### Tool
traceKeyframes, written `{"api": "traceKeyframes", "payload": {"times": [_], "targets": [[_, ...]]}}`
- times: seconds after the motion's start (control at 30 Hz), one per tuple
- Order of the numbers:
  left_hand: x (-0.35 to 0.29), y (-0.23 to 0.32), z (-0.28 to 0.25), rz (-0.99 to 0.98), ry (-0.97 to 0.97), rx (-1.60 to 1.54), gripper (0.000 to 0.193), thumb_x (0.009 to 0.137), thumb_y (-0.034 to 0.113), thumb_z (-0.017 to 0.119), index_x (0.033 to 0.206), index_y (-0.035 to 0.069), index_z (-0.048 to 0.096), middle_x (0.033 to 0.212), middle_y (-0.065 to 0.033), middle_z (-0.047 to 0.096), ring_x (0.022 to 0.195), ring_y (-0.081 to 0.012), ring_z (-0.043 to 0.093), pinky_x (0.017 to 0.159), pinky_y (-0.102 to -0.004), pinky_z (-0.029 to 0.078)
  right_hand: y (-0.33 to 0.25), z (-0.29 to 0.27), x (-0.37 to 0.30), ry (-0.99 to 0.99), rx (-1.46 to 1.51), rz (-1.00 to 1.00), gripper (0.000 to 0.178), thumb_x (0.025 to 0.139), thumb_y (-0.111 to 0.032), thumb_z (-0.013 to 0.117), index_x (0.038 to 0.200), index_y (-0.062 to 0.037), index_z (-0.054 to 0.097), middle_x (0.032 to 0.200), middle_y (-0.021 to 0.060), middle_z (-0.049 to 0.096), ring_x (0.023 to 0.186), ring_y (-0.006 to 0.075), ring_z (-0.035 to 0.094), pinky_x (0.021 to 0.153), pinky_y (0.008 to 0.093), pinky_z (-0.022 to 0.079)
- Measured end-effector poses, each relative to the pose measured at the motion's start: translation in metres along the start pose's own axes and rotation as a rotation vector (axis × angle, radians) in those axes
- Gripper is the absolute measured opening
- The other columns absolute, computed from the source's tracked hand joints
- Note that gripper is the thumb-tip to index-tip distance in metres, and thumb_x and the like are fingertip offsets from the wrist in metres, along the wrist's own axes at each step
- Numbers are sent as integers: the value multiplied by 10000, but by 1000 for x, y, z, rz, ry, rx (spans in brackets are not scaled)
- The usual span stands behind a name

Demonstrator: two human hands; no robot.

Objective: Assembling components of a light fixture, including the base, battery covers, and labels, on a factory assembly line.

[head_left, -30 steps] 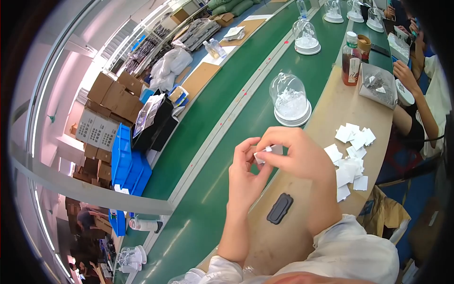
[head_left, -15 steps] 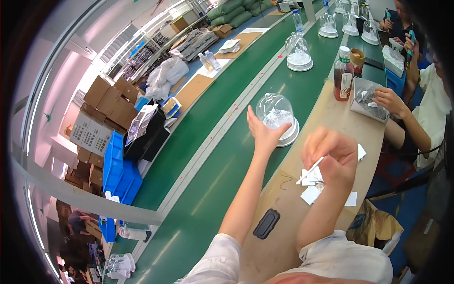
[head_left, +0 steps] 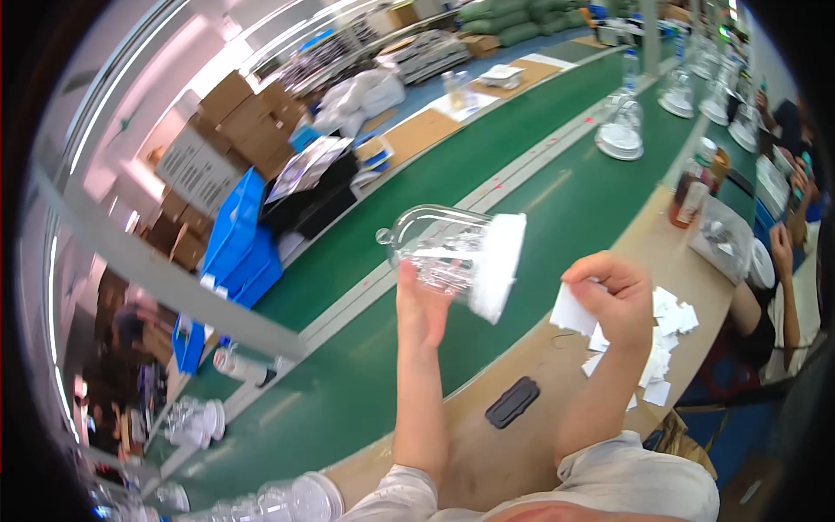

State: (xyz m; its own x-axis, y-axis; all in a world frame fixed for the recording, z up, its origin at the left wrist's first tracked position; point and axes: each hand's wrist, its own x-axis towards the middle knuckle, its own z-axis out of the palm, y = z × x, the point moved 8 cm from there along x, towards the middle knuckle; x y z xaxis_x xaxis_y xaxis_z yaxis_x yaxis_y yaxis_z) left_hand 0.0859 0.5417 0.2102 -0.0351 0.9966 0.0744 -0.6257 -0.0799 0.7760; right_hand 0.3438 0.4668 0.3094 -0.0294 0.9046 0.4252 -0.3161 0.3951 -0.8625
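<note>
My left hand (head_left: 421, 306) grips a clear glass dome (head_left: 435, 237) with a white round base (head_left: 503, 268). It is held up above the green surface, lying on its side with the knob to the left and the base's underside to the right. Clear, shiny pieces show inside. My right hand (head_left: 622, 300) pinches a small white square card (head_left: 571, 307) between thumb and fingers, a short way right of the base and apart from it. Below that hand, several loose white cards (head_left: 665, 339) lie scattered on the tan worktop (head_left: 470, 444).
A black oblong case (head_left: 513, 402) lies on the worktop. Further off stand a bottle of reddish liquid (head_left: 691, 193) and a box of clear pieces (head_left: 720, 239), near a co-worker's hand (head_left: 783, 252). Other domes (head_left: 620, 130) stand along the green belt (head_left: 557, 196).
My left hand has lifted the dome off the green surface and tipped it sideways. The white card in my right hand now shows its flat face. The view has shifted.
</note>
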Motion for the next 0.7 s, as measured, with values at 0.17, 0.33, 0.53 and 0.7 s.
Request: {"api": "traceKeyframes", "payload": {"times": [0.17, 0.33, 0.53, 0.7], "targets": [[-39, 71, -31, -1, -39, -527, 825, 877, 636, 546, 1436, 72, 326, 1445, -116, 411, 1342, -311, 380, 1131, -481, 293, 23, 60, 3, -93, -97, 163, 276, 796, 56, 611, 1068, 34, 648, 940, 91, 670, 805, 147, 653, 688, 275, 534], [-58, 107, -37, 78, 5, -428, 898, 852, 713, 496, 1459, 67, 352, 1467, -148, 406, 1317, -336, 421, 1103, -490, 340, 27, 124, -9, -246, 149, 62, 697, 637, -118, 831, 1231, 91, 532, 1070, 164, 651, 928, 256, 686, 803, 346, 569], [-52, 85, -32, 17, -208, -719, 681, 955, 607, 404, 1421, 109, 422, 1386, -119, 496, 1231, -296, 501, 1039, -477, 415, 18, 135, -7, -235, 26, -70, 746, 598, -126, 898, 1209, 89, 530, 1084, 181, 654, 923, 253, 692, 789, 331, 570], [-50, 71, -14, -89, -213, -863, 701, 944, 626, 410, 1417, 109, 426, 1395, -113, 488, 1242, -298, 491, 1045, -470, 409, 10, 140, -1, -187, 124, -94, 640, 552, 20, 887, 1123, 74, 603, 1067, 133, 659, 982, 188, 652, 843, 296, 529]]}}
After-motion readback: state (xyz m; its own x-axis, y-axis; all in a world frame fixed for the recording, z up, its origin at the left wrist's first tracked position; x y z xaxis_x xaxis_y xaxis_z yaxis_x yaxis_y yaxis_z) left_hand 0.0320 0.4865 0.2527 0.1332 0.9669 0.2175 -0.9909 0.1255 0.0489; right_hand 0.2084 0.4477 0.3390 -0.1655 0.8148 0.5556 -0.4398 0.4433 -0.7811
